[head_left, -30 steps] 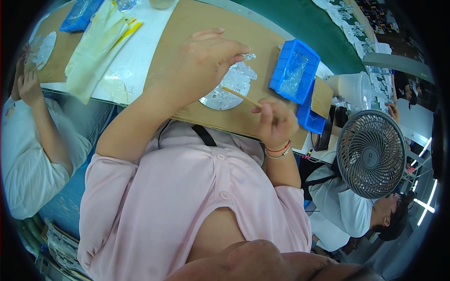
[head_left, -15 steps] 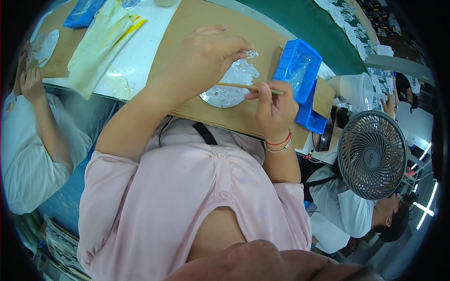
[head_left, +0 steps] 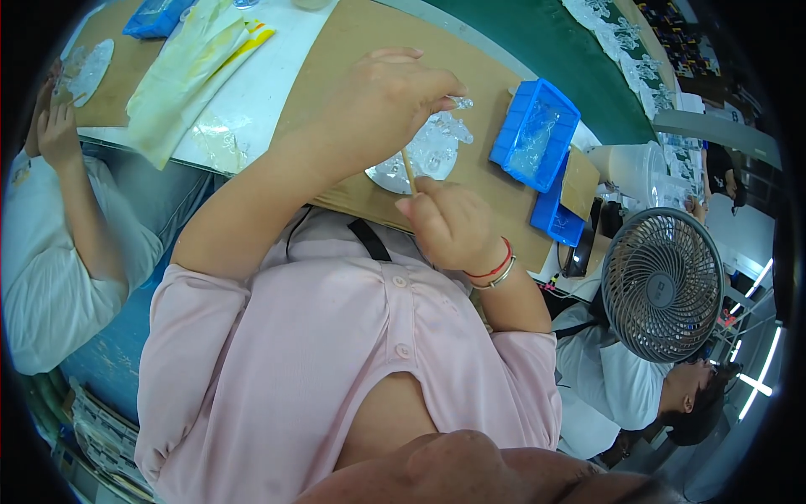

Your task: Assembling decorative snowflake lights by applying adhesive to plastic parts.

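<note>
A worker's left hand (head_left: pixel 395 101) pinches a clear piece (head_left: pixel 462 103) between thumb and fingers at the far edge of a round plate (head_left: pixel 389 178) on a brown board (head_left: pixel 336 59), while the right hand (head_left: pixel 453 223) grips a thin wooden stick (head_left: pixel 410 170), its far end over the plate, near a blue bin (head_left: pixel 502 153)
</note>
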Motion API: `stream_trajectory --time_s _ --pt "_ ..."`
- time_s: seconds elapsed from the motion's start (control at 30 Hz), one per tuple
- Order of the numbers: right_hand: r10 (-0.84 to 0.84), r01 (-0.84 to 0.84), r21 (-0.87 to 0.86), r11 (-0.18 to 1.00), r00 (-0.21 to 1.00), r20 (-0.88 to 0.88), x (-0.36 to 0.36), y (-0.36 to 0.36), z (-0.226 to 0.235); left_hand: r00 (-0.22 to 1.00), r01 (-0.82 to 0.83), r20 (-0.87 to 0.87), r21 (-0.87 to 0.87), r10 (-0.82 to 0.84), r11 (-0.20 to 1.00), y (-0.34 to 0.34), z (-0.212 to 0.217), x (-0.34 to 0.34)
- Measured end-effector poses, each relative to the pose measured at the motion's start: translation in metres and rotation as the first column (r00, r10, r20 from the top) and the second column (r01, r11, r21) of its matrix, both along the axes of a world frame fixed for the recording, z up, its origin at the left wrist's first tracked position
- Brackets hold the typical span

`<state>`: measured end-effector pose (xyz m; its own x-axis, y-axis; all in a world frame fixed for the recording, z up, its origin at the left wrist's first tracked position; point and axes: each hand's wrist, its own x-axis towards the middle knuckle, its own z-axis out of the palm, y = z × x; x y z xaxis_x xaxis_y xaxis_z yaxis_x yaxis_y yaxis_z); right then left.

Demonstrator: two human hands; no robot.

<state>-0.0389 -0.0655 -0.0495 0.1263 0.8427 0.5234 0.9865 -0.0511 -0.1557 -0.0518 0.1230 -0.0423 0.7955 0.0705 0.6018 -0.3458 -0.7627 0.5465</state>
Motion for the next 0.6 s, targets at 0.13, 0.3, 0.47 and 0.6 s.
stream_trajectory --time_s 0.13,0.3,0.47,0.6 --pt "0.003 -0.005 0.040 0.999 0.998 0.064 -0.002 0.009 0.002 0.999 0.027 -0.034 -0.007 -0.027 1.000 0.001 0.002 0.001" --pt "-0.111 0.115 0.040 0.993 0.989 -0.094 0.011 0.007 0.002 0.999 0.033 0.005 0.033 -0.033 0.999 0.002 0.000 0.004" --pt "-0.280 0.300 0.001 0.954 0.892 -0.356 0.028 0.000 0.008 0.997 -0.018 0.079 0.131 0.008 0.991 -0.001 -0.006 0.001" --pt "-0.293 0.308 -0.029 0.951 0.868 -0.401 0.028 -0.014 0.012 0.996 -0.004 0.094 0.178 -0.013 0.984 -0.002 -0.005 0.001"
